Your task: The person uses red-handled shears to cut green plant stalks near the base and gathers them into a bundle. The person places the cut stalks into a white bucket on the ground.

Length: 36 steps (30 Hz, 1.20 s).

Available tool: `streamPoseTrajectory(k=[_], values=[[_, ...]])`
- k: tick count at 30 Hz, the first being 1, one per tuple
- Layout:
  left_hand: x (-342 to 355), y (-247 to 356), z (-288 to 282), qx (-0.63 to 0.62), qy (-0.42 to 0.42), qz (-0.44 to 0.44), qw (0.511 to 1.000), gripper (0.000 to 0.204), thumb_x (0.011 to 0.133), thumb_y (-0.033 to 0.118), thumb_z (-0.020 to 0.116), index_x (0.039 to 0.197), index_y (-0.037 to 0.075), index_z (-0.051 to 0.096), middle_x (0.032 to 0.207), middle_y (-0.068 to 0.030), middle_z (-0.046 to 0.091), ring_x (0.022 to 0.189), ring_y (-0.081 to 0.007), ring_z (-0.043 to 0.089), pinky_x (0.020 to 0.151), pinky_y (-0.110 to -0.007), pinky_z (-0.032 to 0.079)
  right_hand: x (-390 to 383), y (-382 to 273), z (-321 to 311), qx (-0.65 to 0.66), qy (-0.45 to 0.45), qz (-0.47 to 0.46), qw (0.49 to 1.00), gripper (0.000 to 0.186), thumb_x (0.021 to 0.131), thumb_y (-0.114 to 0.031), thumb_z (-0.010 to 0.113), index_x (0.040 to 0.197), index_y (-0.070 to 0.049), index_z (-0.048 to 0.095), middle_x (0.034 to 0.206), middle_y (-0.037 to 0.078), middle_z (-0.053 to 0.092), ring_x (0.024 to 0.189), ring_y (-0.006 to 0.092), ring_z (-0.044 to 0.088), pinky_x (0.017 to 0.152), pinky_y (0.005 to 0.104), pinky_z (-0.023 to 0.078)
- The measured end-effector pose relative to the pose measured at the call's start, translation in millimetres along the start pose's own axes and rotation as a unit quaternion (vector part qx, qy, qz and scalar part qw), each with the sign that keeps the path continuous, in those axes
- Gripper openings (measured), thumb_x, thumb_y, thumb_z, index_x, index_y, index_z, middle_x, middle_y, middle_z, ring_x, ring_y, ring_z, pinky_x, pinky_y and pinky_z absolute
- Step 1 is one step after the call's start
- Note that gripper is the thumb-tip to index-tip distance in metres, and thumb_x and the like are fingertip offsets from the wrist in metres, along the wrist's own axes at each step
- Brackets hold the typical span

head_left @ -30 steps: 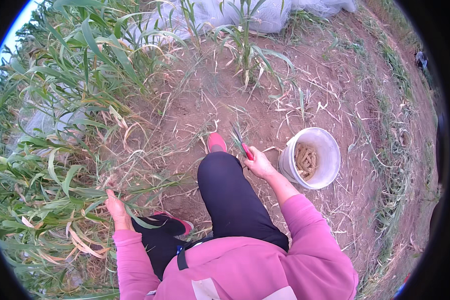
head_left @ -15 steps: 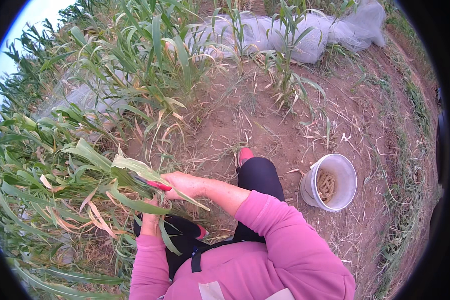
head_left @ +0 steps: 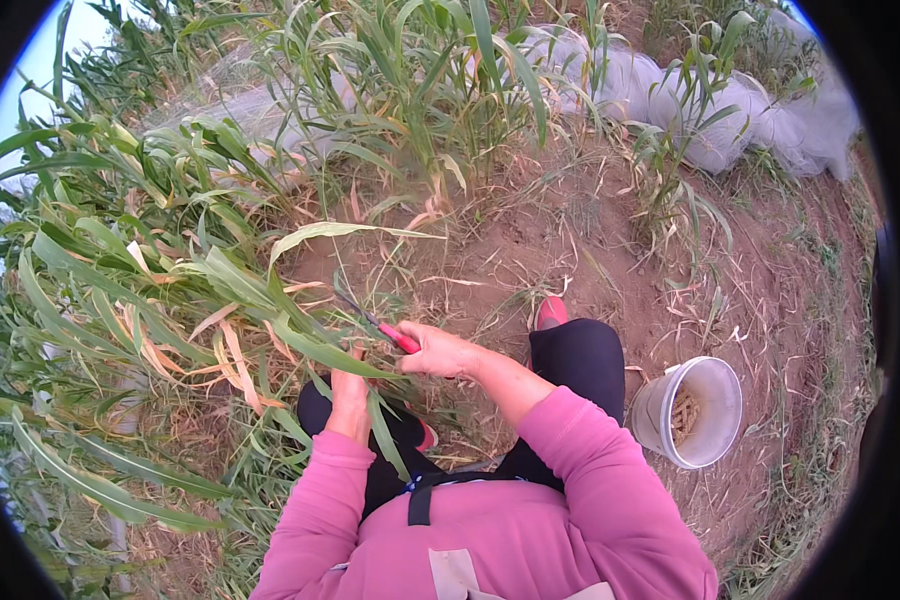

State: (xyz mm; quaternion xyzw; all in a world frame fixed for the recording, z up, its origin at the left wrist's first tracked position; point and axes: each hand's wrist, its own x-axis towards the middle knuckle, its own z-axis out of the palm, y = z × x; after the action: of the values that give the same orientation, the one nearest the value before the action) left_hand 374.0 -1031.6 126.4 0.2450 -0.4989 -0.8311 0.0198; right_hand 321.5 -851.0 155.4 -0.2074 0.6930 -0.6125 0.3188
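My right hand [head_left: 438, 353] is closed round a red-handled cutting tool [head_left: 401, 339], which looks like pruning shears. Its dark blades point up and left, close to the green leaves. Just below and to the left, my left hand [head_left: 350, 398] is closed on a leafy green stalk [head_left: 315, 345]. Long leaves hang over its fingers and hide part of the grip. One pale leaf [head_left: 345, 231] arches above the tool.
Tall leafy plants [head_left: 150, 290] crowd the left side. A white bucket [head_left: 715, 405] with several tan, finger-like pieces stands on the soil at the right. Pale netting [head_left: 660, 100] lies across the back. My red shoe [head_left: 551, 312] rests on the ground ahead.
My right hand and the cutting tool have drawn away to the right from the leaves, so more of the blades shows. The whole view has shifted, and my left hand still grips the stalk.
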Motion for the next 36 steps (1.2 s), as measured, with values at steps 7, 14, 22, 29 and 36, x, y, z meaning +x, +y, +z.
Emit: streamPoseTrajectory(k=[7, 14, 22, 29, 36], values=[[5.2, 26.2, -7.2, 0.016, 0.028, 0.066, 0.997, 0.020, 0.092, 0.020, 0.053, 0.106, 0.005, 0.055, 0.095, -0.0055, 0.060, 0.085, -0.0185, 0.059, 0.072, -0.034, 0.050, -8.1, 11.6, 0.5, -0.068, 0.050, 0.016, 0.996, 0.026, 0.075, -0.016, 0.062, 0.095, -0.004, 0.052, 0.075, 0.003, 0.051, 0.070, 0.0127, 0.047, 0.066, 0.0279, 0.041], [-21.4, -38.0, 10.6, 0.168, -0.185, 0.093, 0.964, 0.041, 0.092, 0.020, 0.055, 0.128, 0.003, 0.046, 0.108, -0.0030, 0.058, 0.103, -0.0129, 0.051, 0.090, -0.030, 0.041, -2.0, 13.2, -18.6, 0.210, 0.027, 0.028, 0.977, 0.027, 0.082, -0.013, 0.061, 0.107, -0.006, 0.051, 0.079, 0.002, 0.057, 0.067, 0.0090, 0.055, 0.058, 0.0241, 0.045], [-26.6, -25.1, 31.8, 0.285, -0.160, 0.112, 0.938, 0.023, 0.095, 0.015, 0.049, 0.112, 0.002, 0.057, 0.100, -0.0021, 0.060, 0.094, -0.0096, 0.052, 0.082, -0.026, 0.043, -18.3, -6.7, -12.8, 0.254, 0.061, 0.042, 0.964, 0.027, 0.083, -0.011, 0.057, 0.109, -0.004, 0.053, 0.088, 0.002, 0.062, 0.074, 0.0105, 0.057, 0.070, 0.0249, 0.047], [-20.8, -13.3, 18.2, 0.175, -0.082, 0.136, 0.972, 0.021, 0.096, 0.028, 0.050, 0.089, 0.008, 0.052, 0.078, 0.0047, 0.049, 0.067, -0.0050, 0.043, 0.060, -0.022, 0.037, -8.5, 19.8, -20.0, 0.168, 0.071, 0.050, 0.982, 0.027, 0.086, -0.025, 0.061, 0.105, -0.007, 0.052, 0.072, -0.003, 0.047, 0.061, 0.0077, 0.045, 0.056, 0.0238, 0.037], [-110.5, 147.2, -20.7, 0.009, 0.199, 0.321, 0.926, 0.025, 0.095, 0.030, 0.051, 0.089, 0.006, 0.049, 0.071, -0.0015, 0.046, 0.059, -0.0104, 0.046, 0.053, -0.028, 0.043, -13.1, 24.8, -20.3, 0.192, 0.037, 0.060, 0.979, 0.027, 0.086, -0.026, 0.060, 0.103, -0.007, 0.053, 0.083, 0.002, 0.059, 0.063, 0.0085, 0.048, 0.059, 0.0239, 0.041]])
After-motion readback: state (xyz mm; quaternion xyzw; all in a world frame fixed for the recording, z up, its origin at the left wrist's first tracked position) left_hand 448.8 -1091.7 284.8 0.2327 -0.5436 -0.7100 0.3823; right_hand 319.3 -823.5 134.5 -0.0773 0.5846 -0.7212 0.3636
